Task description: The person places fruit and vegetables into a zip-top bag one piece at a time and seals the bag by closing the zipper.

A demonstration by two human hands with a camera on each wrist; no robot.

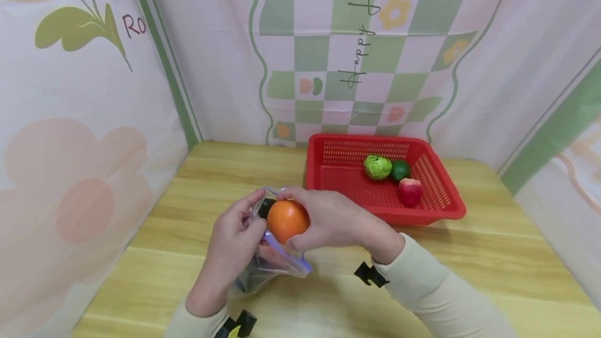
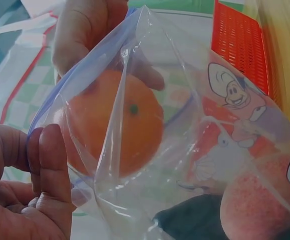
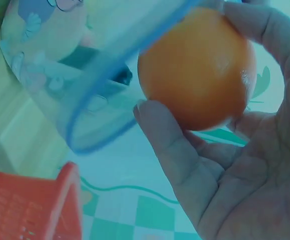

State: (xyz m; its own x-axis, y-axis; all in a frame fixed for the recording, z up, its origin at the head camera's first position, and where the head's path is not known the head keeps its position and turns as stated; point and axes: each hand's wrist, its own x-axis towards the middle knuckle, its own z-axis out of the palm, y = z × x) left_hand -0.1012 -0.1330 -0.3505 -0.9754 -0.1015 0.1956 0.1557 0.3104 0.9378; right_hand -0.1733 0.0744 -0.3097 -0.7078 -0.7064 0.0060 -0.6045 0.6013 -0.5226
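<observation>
My right hand grips an orange at the mouth of a clear zip bag with a blue-purple seal. Thumb and fingers curl round the fruit's sides in the right wrist view. My left hand pinches the bag's rim on the left. Through the plastic in the left wrist view, the orange shows beside the opening. Lower in the bag lie a pinkish round fruit and a dark green thing, partly hidden by cartoon prints on the plastic.
A red plastic basket stands behind and to the right on the wooden table. In it are a bumpy light green fruit, a dark green fruit and a red fruit. Printed curtains rise behind the table.
</observation>
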